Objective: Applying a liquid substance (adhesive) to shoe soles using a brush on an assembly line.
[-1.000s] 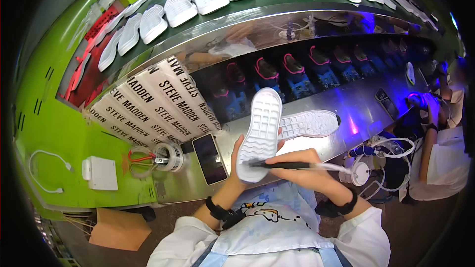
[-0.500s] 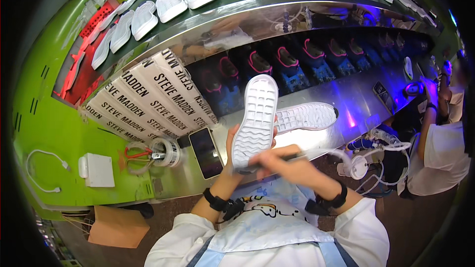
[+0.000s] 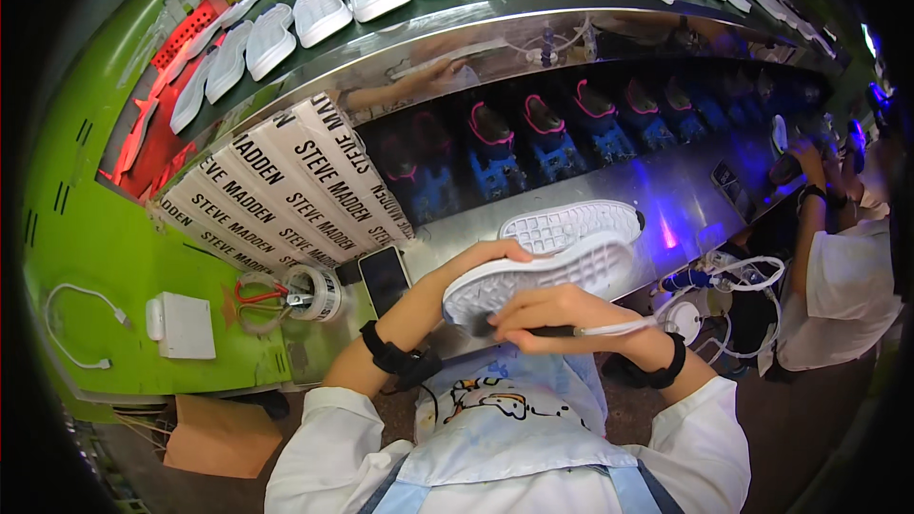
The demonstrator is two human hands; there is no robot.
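My left hand is closed on the far edge of a white shoe sole, held tilted above the metal bench with its gridded, ridged face partly visible. The sole's broad end points right. At its near left end, the fingers of my right hand are bent around a slim dark tool with a white hose running off to the right. The hand hides much of the tool, so its tip does not show clearly. Just beyond lies a second white sole, gridded face up, partly behind the held one.
A dark conveyor carries several pink-trimmed shoe uppers. At left stand a white printed box, a phone, a tape roll and red-handled scissors. White soles line the upper shelf. A co-worker's arm is at right.
The held sole has swung from pointing away to pointing right, and tilted. My left hand has moved from its left side to its far edge. My right hand stays at its near end.
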